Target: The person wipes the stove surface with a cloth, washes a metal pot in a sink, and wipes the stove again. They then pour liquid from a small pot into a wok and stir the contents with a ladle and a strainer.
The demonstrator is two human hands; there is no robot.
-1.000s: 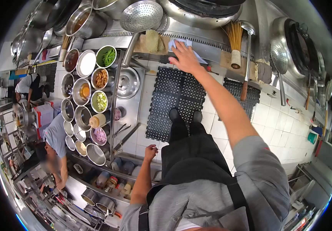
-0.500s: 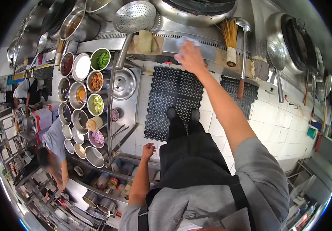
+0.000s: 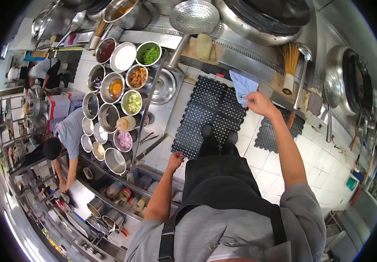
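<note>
My right hand (image 3: 259, 104) pinches one end of a light blue cloth (image 3: 242, 86). The cloth hangs in the air over the black rubber floor mat (image 3: 206, 109), just in front of the steel stove edge (image 3: 245, 59). Lower and to the left, my left hand (image 3: 176, 161) is loosely curled, with nothing visible in it. It is held above the white floor tiles beside the mat. Right of my right hand, a bamboo wok brush (image 3: 290, 65) and a ladle (image 3: 303, 70) rest at the stove edge.
On the left stand several steel bowls of ingredients, among them green vegetables (image 3: 150, 54) and chopped onion (image 3: 123, 139). A large skimmer (image 3: 194, 17) lies by a wok (image 3: 267, 30). A co-worker (image 3: 71, 135) bends over a counter at lower left.
My right hand has lifted the blue cloth off the stove edge and drawn it back towards me; the cloth now hangs open. The whole view has shifted, and my left hand stays low.
</note>
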